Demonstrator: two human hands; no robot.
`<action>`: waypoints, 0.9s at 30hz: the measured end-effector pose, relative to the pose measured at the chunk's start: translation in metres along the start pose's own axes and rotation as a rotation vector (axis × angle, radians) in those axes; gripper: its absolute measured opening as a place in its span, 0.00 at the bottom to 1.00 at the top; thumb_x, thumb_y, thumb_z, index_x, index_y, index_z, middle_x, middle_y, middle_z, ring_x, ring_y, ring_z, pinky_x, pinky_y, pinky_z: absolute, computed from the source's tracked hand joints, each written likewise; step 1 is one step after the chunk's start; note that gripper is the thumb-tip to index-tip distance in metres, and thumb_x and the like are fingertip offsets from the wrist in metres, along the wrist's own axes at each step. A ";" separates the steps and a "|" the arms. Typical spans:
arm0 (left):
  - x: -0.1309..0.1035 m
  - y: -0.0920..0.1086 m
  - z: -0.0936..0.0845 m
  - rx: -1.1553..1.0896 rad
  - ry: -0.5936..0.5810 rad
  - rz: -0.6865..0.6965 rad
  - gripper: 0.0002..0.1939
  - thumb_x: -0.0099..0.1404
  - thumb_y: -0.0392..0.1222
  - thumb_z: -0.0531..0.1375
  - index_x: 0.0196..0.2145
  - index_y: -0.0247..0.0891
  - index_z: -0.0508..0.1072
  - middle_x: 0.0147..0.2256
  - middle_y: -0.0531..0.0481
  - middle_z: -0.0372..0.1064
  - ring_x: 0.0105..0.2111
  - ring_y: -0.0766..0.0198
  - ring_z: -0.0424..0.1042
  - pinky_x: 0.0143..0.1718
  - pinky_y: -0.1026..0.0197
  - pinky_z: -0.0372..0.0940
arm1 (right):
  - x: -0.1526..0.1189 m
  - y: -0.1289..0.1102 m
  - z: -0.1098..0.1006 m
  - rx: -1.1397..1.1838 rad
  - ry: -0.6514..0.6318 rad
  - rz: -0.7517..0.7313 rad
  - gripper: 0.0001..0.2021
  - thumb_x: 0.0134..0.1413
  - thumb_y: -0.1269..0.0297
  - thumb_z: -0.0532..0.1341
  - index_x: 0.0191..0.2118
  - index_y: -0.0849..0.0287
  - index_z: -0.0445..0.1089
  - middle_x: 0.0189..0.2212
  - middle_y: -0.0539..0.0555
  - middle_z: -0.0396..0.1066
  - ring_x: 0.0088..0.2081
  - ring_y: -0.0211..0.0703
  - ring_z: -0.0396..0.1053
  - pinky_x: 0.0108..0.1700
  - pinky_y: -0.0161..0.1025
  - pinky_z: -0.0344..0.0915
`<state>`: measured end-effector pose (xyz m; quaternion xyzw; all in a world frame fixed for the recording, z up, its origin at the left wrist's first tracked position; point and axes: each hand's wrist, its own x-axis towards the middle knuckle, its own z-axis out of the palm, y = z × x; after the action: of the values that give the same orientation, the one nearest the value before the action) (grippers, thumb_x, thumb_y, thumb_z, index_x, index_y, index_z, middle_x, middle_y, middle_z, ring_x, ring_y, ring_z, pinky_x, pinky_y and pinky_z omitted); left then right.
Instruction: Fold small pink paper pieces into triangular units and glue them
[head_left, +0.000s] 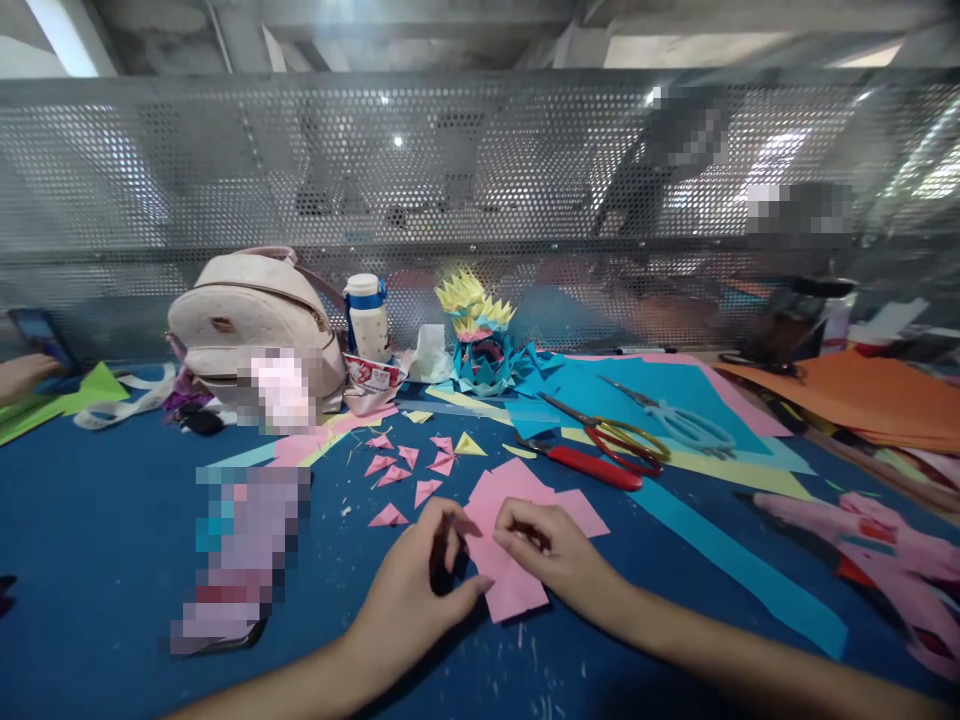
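Pink paper squares (517, 590) lie in an overlapping pile on the blue table in front of me. At the pile's left edge is my left hand (435, 570), thumb and fingers apart, with nothing visible between them. My right hand (544, 545) is over the pile, its thumb and index finger pressed together at the paper; whether they hold a sheet is too small to tell. Several small folded pink triangles (393, 475) are scattered beyond my left hand, with a yellow triangle (470, 445) beside them.
Red-handled pliers (596, 467), scissors (622, 440) and blue paper (690, 400) lie ahead to the right. A pink glue gun (862, 540) is at the right. A folded paper piece (484, 365), bottle (367, 320) and backpack (251, 310) stand behind. Another person's hand (26, 378) shows far left.
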<state>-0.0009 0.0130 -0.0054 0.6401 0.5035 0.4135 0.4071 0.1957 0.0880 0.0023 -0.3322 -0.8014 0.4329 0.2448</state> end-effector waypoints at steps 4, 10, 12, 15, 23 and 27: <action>0.004 0.000 0.001 -0.052 -0.043 0.016 0.12 0.63 0.38 0.63 0.44 0.40 0.70 0.33 0.54 0.65 0.32 0.63 0.63 0.34 0.63 0.56 | 0.000 0.003 -0.002 0.046 -0.002 -0.011 0.28 0.64 0.35 0.51 0.29 0.57 0.59 0.24 0.47 0.57 0.26 0.37 0.52 0.28 0.35 0.48; 0.006 -0.002 0.003 -0.150 -0.079 0.042 0.13 0.62 0.35 0.61 0.46 0.39 0.70 0.31 0.54 0.69 0.29 0.64 0.66 0.34 0.63 0.61 | -0.001 0.006 -0.003 0.078 -0.047 0.001 0.31 0.62 0.31 0.50 0.29 0.57 0.60 0.23 0.46 0.56 0.25 0.36 0.52 0.28 0.35 0.47; 0.006 -0.003 0.002 -0.173 -0.053 0.046 0.13 0.63 0.35 0.60 0.46 0.39 0.69 0.31 0.54 0.69 0.30 0.64 0.67 0.34 0.63 0.61 | -0.001 0.007 -0.002 0.087 -0.073 0.011 0.30 0.61 0.31 0.51 0.30 0.57 0.60 0.22 0.45 0.55 0.24 0.35 0.51 0.26 0.34 0.46; 0.007 -0.005 0.000 -0.193 -0.006 0.047 0.11 0.65 0.37 0.59 0.46 0.38 0.68 0.30 0.54 0.68 0.30 0.64 0.67 0.34 0.64 0.60 | -0.001 0.007 -0.002 0.102 -0.106 0.036 0.30 0.62 0.31 0.52 0.29 0.57 0.58 0.21 0.44 0.53 0.23 0.34 0.49 0.25 0.34 0.45; 0.007 -0.010 -0.003 -0.210 0.065 0.047 0.10 0.67 0.40 0.60 0.46 0.38 0.69 0.30 0.54 0.66 0.31 0.64 0.67 0.34 0.63 0.60 | -0.002 0.005 -0.003 0.079 -0.107 0.084 0.28 0.63 0.35 0.54 0.27 0.55 0.54 0.19 0.44 0.53 0.22 0.35 0.53 0.26 0.34 0.47; 0.007 -0.010 -0.003 -0.226 0.068 0.045 0.10 0.67 0.41 0.61 0.45 0.38 0.69 0.31 0.54 0.66 0.31 0.64 0.67 0.35 0.63 0.60 | -0.003 0.005 -0.003 0.055 -0.081 0.065 0.28 0.62 0.35 0.54 0.25 0.55 0.52 0.20 0.43 0.50 0.22 0.34 0.50 0.25 0.34 0.45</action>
<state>-0.0058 0.0215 -0.0132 0.5870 0.4528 0.4979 0.4500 0.2013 0.0899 -0.0003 -0.3332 -0.7873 0.4757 0.2071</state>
